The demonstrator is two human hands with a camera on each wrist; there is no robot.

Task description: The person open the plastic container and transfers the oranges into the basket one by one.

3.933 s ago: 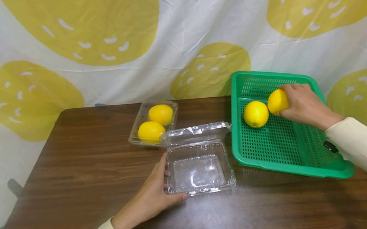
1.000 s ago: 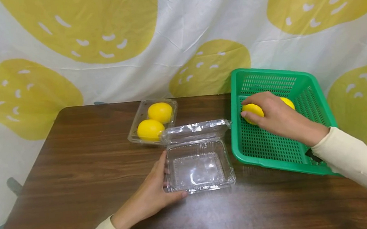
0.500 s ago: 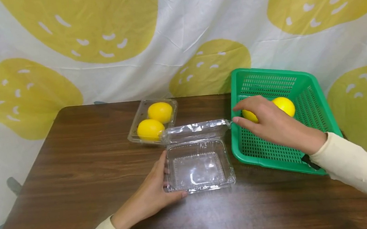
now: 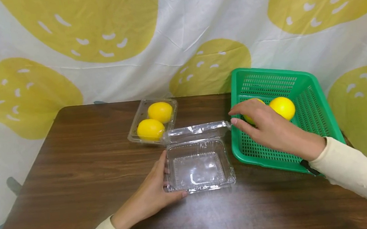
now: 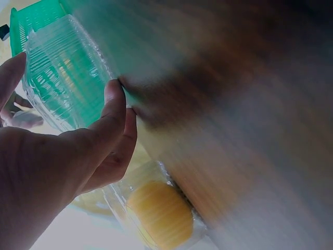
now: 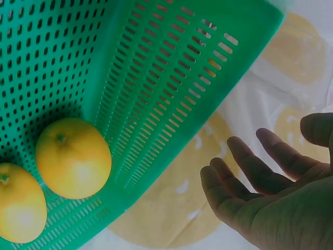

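My left hand [image 4: 152,193] holds a clear plastic clamshell box [image 4: 207,189] by its near left corner, thumb at the front rim and fingers along the side. The box is empty, its lid [image 4: 198,129] raised at the back. Over the left rim of the green basket [image 4: 236,150] is my right hand [image 4: 267,126], holding nothing, fingers loosely bent and thumb apart. Two round yellow oranges lie in the basket: one orange [image 4: 282,108] in full sight, the other orange [image 4: 258,101] partly behind the hand. The right wrist view shows both oranges whole.
Behind the open box, a second clear box [image 4: 135,124] holds two yellow oranges [image 4: 150,129]. Everything stands on a dark brown wooden table [image 4: 85,168]. A white curtain [image 4: 117,80] with yellow fruit prints hangs close along the table's back edge.
Earlier my right hand gripped the right orange, then was over the left one. Since then it has come away from the oranges, leftward to the basket's rim. My left hand has stayed put.
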